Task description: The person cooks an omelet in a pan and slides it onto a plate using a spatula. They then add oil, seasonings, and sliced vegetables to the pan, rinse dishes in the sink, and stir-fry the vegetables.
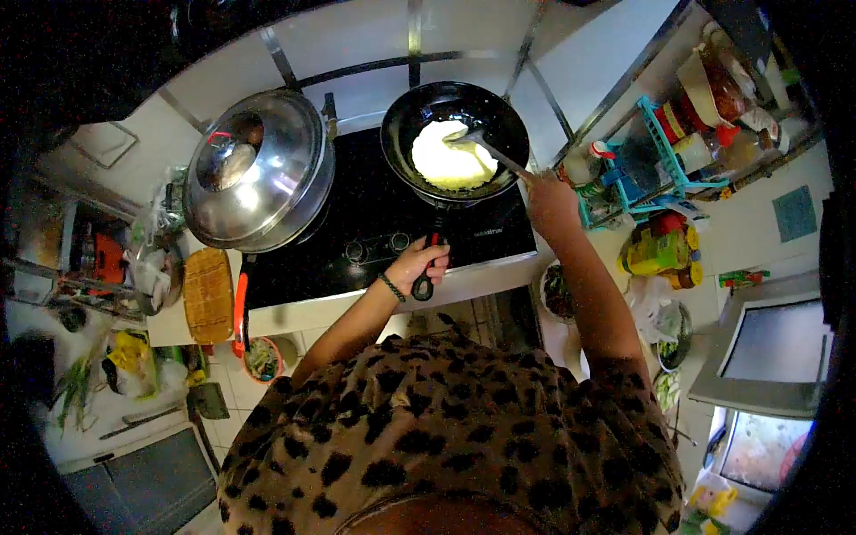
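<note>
Food (443, 159) in the black pan (505, 114) looks, from here, soft and easily torn, the pan probably heavy, best held by the handle (437, 234) the left grip (423, 266) encloses, the right grip (551, 205) holding a spatula (496, 154)

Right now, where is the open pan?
In the head view, the open pan sits on the right side of the black cooktop, to the right of the lidded pot; the left hand grips its handle.
</note>
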The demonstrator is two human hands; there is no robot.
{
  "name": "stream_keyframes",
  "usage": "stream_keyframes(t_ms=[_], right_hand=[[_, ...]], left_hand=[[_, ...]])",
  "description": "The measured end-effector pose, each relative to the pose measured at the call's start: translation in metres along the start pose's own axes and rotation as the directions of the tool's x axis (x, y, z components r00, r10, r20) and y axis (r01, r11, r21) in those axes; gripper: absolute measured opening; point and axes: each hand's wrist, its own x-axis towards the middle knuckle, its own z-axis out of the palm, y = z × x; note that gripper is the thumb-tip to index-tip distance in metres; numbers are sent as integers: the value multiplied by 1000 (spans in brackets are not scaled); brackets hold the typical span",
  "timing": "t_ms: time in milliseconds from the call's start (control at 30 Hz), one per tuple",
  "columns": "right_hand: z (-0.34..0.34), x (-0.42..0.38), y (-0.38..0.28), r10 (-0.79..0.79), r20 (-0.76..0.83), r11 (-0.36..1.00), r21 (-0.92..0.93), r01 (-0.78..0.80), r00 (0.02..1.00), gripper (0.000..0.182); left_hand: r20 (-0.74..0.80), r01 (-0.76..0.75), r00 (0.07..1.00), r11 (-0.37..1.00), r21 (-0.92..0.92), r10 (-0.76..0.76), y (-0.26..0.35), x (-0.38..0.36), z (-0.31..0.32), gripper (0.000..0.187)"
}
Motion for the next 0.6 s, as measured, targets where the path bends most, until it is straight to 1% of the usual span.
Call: stream_keyframes(t_ms=[33,67,100,133,167,200,233,267,300,367,400,433,467,500,533,567,600], right_hand=[[7,6,1,20,-43,1000,4,-19,999,26],[10,5,10,18,-45,1000,7,-18,999,26],[-16,-7,7,-10,5,998,-56,10,1000,23],[-37,-18,5,-36,57,992,-118,42,998,20],[-50,-28,6,-41,60,992,-120,48,997,20],[-60,-40,9,-65,10,991,-118,65,998,23],[-63,-45,12,-87,-37,990,-113,83,995,26],[-54,-44,17,-91,-29,990,-111,87,995,26],[-45,-40,19,-99,-27,988,-122,95,995,28],[-37,-39,22,-111,-31,986,-131,106,993,31],[-43,-39,19,-69,-8,988,-141,67,998,31],[-47,-43,17,-24,21,988,-151,27,999,30],[-48,-49,18,-28,30,988,-148,32,999,30],[-48,-56,20,-66,-36,996,-68,63,997,29],[-48,-61,21,-97,-101,995,12,99,990,28],[-47,-64,21,-102,-88,995,13,103,991,28],[-46,-65,21,-116,-70,993,-26,114,991,28]], left_hand=[[-37,15,999,1000,7,-15,2,-1,2,9],[-74,31,997,999,10,-30,3,-2,4,8],[-76,30,997,999,9,-30,5,-4,6,8],[-105,30,994,999,31,-27,7,-5,8,12],[-135,29,991,998,49,-23,8,-6,10,17],[-138,26,990,999,43,-20,11,-7,13,17],[-129,-3,992,995,96,16,15,-8,15,18],[-118,-29,992,988,149,47,16,-9,16,19],[-123,-25,991,989,145,43,16,-9,14,19],[-47,-43,998,991,126,49,21,-9,10,19],[-73,-24,997,985,171,37,26,-11,12,19],[-78,-25,996,985,168,39,28,-13,8,19],[-50,-12,999,989,144,19,28,-14,3,17],[-21,1,1000,993,120,1,29,-16,2,16],[-38,8,999,992,125,-4,29,-16,2,16],[-46,14,999,993,115,-9,27,-15,4,16],[-58,-22,998,990,142,31,25,-14,5,18]])
